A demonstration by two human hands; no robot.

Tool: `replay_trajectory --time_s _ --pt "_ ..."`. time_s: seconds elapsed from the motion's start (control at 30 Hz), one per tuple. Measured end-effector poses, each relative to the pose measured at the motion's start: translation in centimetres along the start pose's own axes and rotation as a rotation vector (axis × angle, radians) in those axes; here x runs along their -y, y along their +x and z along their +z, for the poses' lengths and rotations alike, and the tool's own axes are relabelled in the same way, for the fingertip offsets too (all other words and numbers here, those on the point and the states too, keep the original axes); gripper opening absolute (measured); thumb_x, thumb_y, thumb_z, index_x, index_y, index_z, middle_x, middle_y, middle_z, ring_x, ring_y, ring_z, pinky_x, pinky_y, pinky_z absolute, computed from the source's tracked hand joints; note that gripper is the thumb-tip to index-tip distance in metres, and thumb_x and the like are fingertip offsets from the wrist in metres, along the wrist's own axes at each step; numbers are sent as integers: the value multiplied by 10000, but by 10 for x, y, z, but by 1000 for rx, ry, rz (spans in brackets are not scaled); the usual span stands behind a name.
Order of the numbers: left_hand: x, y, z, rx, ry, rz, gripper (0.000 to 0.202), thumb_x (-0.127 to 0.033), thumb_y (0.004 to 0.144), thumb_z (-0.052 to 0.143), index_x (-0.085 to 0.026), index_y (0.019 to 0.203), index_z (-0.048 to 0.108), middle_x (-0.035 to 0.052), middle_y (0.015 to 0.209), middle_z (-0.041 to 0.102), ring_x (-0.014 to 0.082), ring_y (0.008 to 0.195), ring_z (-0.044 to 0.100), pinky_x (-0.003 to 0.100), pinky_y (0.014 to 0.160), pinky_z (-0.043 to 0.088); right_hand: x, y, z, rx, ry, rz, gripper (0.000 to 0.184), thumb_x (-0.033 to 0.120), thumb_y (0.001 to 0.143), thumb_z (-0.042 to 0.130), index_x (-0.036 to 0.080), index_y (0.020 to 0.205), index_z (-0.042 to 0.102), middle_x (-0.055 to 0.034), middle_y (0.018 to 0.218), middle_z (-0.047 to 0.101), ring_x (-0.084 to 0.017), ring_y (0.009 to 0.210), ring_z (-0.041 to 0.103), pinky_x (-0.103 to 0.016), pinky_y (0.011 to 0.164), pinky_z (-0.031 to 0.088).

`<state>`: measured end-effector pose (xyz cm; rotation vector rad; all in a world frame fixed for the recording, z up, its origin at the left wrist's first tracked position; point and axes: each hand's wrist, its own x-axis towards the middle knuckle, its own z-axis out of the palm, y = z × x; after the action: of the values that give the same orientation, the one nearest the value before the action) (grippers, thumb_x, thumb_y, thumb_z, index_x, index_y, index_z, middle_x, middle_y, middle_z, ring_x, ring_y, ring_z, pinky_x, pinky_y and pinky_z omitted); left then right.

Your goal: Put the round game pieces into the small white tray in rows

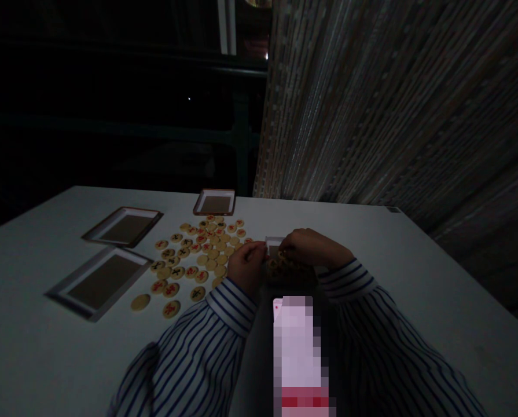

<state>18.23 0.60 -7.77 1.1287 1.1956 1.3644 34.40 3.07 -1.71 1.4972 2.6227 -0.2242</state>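
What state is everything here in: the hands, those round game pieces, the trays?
Left hand: curled, at the small tray's edge.
Right hand: curled over pieces by the small tray.
Small tray: partly hidden behind the hands.
Xiangqi pieces: lying flat, scattered.
Larger trays: lying flat on the white table.

The scene is dim — only the pale worktop (pixel 371 272) catches a soft, flat light, and the Chinese chess pieces (pixel 210 253) show a muted glow without glare. Blackness fills 10 o'clock, broken by one tiny glint near 12. A coarse pixelated patch (pixel 297 347) obscures 6 o'clock, while the ribbed wall (pixel 371 104) at 2 o'clock bends with wide-lens distortion.
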Motion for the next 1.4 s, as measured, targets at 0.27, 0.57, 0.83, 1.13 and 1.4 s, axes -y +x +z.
replay_trajectory --time_s 0.27,0.57,0.83,1.13,1.4 --pt "-1 0 1 -3 -13 -18 186 -318 657 594 -152 722 645 6 584 637 130 574 590 242 570 471 3 -1 -4 17 -28 5 273 198 776 458 222 956 662 -60 927 673 -188 840 600 -266 686 393" --pt "-7 -2 3 -48 -81 -51 165 -276 624 607 -135 702 643 2 576 625 113 547 572 231 556 459 -1 -6 -15 -170 -86 81 277 264 840 391 175 915 643 -81 890 666 -190 821 586 -275 697 367" --pt "-6 -1 -1 -36 -94 -21 252 -326 621 635 -120 764 645 22 654 645 114 582 589 233 584 463 1 -14 -27 -306 -87 136 315 290 874 348 174 1002 612 -89 947 658 -194 880 576 -278 749 354" --pt "-46 23 -16 75 95 147 310 -371 678 609 -134 876 644 59 781 662 137 666 600 264 657 467 8 -20 -38 -467 30 148 317 277 870 351 181 1040 601 -76 987 645 -179 939 554 -265 805 350" --pt "-84 82 -69 -34 400 381 225 -318 672 587 -151 801 666 72 815 680 189 781 610 300 750 452 14 -13 -34 -557 113 156 307 286 858 370 189 1007 620 -59 964 651 -174 891 564 -270 796 376"
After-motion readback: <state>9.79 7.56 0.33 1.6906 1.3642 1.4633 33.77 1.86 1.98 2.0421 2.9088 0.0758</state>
